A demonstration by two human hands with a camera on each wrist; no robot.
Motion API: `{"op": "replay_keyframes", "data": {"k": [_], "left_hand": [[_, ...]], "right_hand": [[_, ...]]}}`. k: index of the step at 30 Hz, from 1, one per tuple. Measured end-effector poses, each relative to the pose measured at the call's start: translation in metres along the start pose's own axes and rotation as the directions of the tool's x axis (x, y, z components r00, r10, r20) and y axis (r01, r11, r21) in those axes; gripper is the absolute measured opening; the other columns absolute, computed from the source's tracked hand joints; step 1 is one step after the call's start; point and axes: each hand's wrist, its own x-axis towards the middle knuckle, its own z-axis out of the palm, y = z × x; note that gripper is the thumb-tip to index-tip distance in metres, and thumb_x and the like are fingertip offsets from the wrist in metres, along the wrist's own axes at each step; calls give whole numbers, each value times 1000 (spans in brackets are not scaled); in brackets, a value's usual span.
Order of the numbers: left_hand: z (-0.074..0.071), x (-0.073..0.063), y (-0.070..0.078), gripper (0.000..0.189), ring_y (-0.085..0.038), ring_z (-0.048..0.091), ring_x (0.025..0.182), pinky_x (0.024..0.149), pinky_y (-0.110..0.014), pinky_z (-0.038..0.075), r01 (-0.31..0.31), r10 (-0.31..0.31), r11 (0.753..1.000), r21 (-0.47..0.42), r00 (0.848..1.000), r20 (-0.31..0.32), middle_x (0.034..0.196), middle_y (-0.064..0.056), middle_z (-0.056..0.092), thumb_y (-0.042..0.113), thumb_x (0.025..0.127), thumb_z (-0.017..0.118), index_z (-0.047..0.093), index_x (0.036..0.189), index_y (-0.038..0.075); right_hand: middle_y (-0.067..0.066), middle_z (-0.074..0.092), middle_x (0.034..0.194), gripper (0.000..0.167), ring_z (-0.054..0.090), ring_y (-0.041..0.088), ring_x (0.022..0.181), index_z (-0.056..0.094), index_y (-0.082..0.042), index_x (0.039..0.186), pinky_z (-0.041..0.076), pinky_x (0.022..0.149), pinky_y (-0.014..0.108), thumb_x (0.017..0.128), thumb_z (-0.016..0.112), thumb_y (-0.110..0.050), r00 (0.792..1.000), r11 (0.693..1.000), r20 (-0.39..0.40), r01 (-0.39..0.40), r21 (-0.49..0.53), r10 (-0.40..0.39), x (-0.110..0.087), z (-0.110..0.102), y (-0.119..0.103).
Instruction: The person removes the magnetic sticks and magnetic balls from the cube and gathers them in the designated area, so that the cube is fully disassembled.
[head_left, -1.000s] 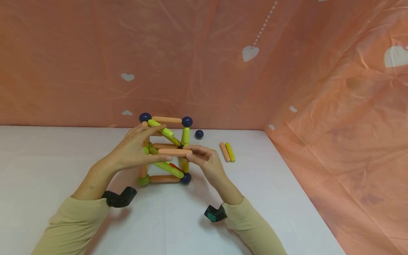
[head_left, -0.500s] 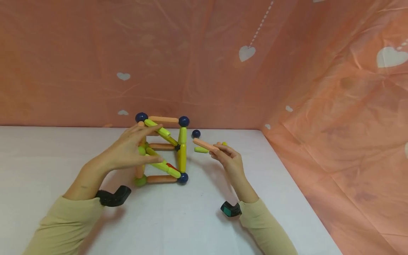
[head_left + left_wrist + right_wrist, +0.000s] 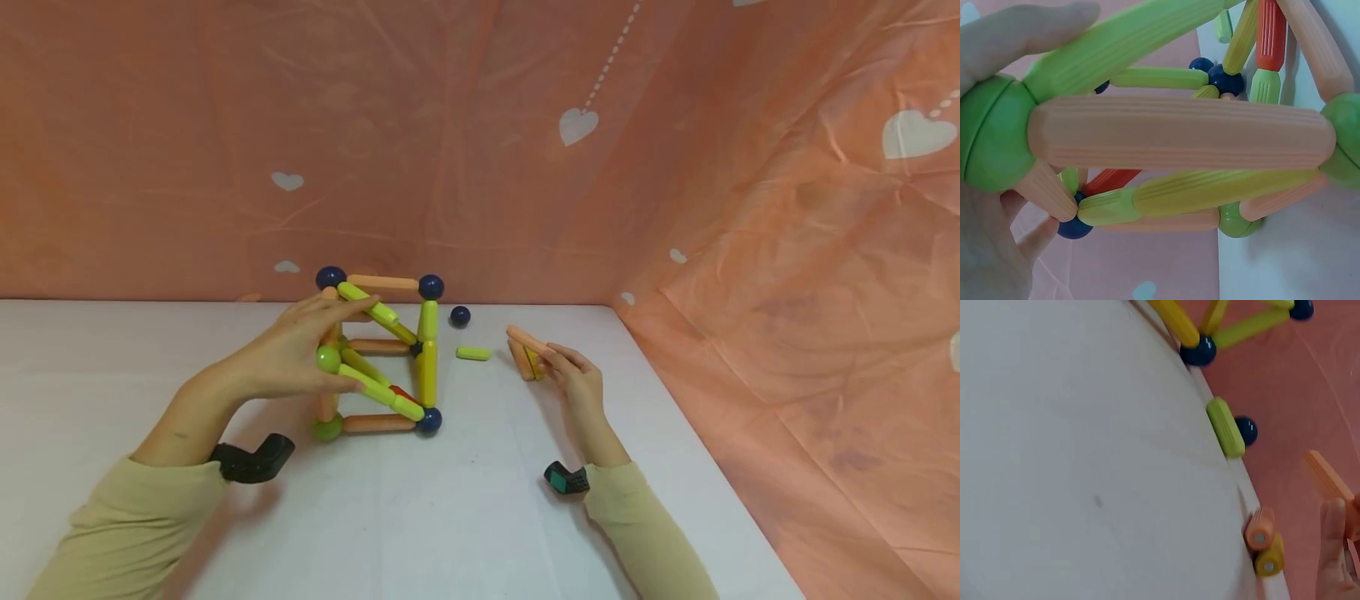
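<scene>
At eight o'clock from the centre of the head view stands a stick-and-ball frame [image 3: 378,347], and the left hand [image 3: 283,354] reaches toward two o'clock to hold it, thumb and fingers arched in a C round its nine-o'clock side. Seen from the left wrist, a digit of that hand lies along a lime rod [image 3: 1129,44] where it meets a glossy green ball [image 3: 997,134] with a seam round it. The right hand [image 3: 581,387], well apart at four o'clock, angles toward eleven and pinches a held peach rod [image 3: 528,339] between thumb and fingers, its free end pointing toward ten o'clock. Just beyond it, a loose peach rod [image 3: 521,362] and a yellow rod [image 3: 532,364] lie side by side; the right wrist view shows a small grey disc in each end. At three o'clock from the frame lies a short faceted rod [image 3: 472,353], smooth and lime green, with a shiny navy ball [image 3: 460,317] at its eleven o'clock. Fine ribs run along the frame's tapered rods. Beneath everything spreads a matt white table [image 3: 465,517], and creased orange fabric [image 3: 480,150] printed with white hearts hangs toward twelve.
</scene>
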Motion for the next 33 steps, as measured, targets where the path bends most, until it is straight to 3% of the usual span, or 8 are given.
{"op": "replay_keyframes", "data": {"k": [9,17,21,24,28,33], "left_hand": [[3,1,-2,90,-29,43,112,105,-60,21,-54,54,999,6,998,-26,128,-13,56,23,71,85,38,146,8],[5,1,-1,90,-32,40,116,104,-60,23,-44,43,999,-2,999,-33,127,-15,56,21,71,85,37,146,9],[5,1,-1,90,-31,41,115,105,-61,21,-43,43,999,2,998,-35,126,-14,56,22,71,85,37,146,8],[5,1,-1,91,-32,41,115,106,-61,20,-38,38,999,5,999,-37,126,-14,57,23,71,85,37,146,8],[5,1,0,90,-32,40,116,106,-61,19,-38,38,999,8,998,-43,126,-14,56,22,71,85,38,146,8],[6,2,0,89,-32,41,119,107,-62,17,-44,44,999,-5,998,-42,129,-15,55,21,71,85,38,145,7]], "right_hand": [[-3,66,80,33,65,5,76,58,4,120,54,81,20,89,64,-5,980,993,-161,-118,16,119,20,-16,3],[13,53,116,41,64,1,73,52,10,126,53,80,16,88,61,-2,968,984,-197,-169,-48,157,30,-18,9],[16,53,117,39,63,2,68,54,11,122,54,72,16,86,62,-2,966,973,-207,-183,-140,152,30,-16,10],[7,61,96,35,58,3,62,61,5,117,52,61,16,86,67,-9,967,944,-219,-189,-270,131,27,-14,8],[-5,60,72,30,51,8,63,67,-3,109,42,55,19,85,71,-20,969,874,-218,-201,-443,113,25,-13,5],[1,60,87,29,51,11,71,67,-3,108,42,58,19,87,67,-22,981,843,-182,-153,-516,67,24,-11,2]]}}
